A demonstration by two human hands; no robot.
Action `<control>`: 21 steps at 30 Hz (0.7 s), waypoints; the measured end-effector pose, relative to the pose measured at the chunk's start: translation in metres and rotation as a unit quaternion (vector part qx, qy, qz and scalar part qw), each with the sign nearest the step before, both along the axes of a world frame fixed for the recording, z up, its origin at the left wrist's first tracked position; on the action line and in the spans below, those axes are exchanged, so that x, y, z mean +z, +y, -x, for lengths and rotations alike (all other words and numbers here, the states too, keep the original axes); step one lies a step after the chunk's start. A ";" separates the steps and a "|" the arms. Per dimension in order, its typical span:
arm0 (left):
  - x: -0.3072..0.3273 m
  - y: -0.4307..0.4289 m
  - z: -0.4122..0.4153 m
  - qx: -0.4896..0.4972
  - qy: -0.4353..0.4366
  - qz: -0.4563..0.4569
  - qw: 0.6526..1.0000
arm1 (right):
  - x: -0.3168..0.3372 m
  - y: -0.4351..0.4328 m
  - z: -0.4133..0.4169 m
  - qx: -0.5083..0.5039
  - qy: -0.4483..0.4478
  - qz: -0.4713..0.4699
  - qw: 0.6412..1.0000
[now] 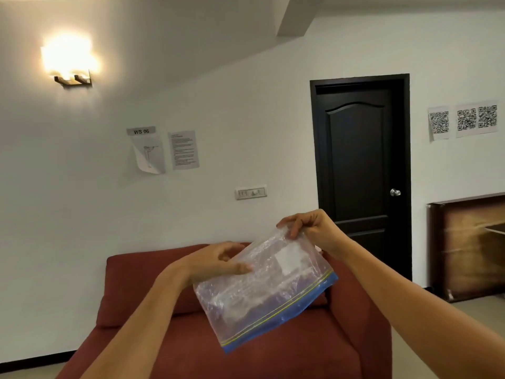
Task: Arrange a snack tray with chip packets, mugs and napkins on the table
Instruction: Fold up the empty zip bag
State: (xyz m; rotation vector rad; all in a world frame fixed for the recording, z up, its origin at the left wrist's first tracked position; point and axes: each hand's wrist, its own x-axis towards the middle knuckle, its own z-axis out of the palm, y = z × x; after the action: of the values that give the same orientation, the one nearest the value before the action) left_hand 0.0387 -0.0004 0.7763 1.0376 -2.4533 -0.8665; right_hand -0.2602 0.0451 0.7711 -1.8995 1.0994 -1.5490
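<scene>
I hold a clear plastic zip bag [262,291] in the air in front of me, tilted, with its blue and yellow zip strip along the lower right edge and a white label patch near the top. My left hand [218,262] grips the bag's left edge between thumb and fingers. My right hand [308,228] pinches its upper corner. The bag looks empty. No tray, chip packets, mugs, napkins or table show in the head view.
A dark red armchair [218,337] stands right below my hands against a white wall. A dark closed door [360,170] is behind on the right, and a wooden panel [470,250] leans on the wall at far right. A lit wall lamp [69,64] hangs upper left.
</scene>
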 end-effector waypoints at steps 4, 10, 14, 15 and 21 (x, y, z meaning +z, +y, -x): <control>-0.012 0.004 0.025 0.042 -0.060 0.083 0.994 | 0.025 -0.009 -0.003 -0.057 0.175 -0.027 0.983; -0.046 0.005 0.049 0.244 0.038 0.205 0.947 | 0.006 0.011 -0.029 -0.362 0.070 0.074 0.926; -0.062 0.017 0.081 0.336 0.018 0.350 0.874 | -0.034 0.015 -0.078 -0.240 0.004 -0.129 0.962; -0.066 0.021 0.090 0.333 0.014 0.358 0.872 | -0.038 0.013 -0.086 -0.176 -0.044 -0.175 0.968; -0.081 0.030 0.096 0.238 0.151 0.360 0.889 | -0.045 -0.004 -0.079 -0.085 -0.232 -0.187 0.951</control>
State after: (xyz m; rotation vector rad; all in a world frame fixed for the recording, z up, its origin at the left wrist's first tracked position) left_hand -0.0572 0.0293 0.6955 1.0307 -1.8626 0.0604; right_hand -0.1814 0.0412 0.7256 -1.1410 1.2457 -1.6247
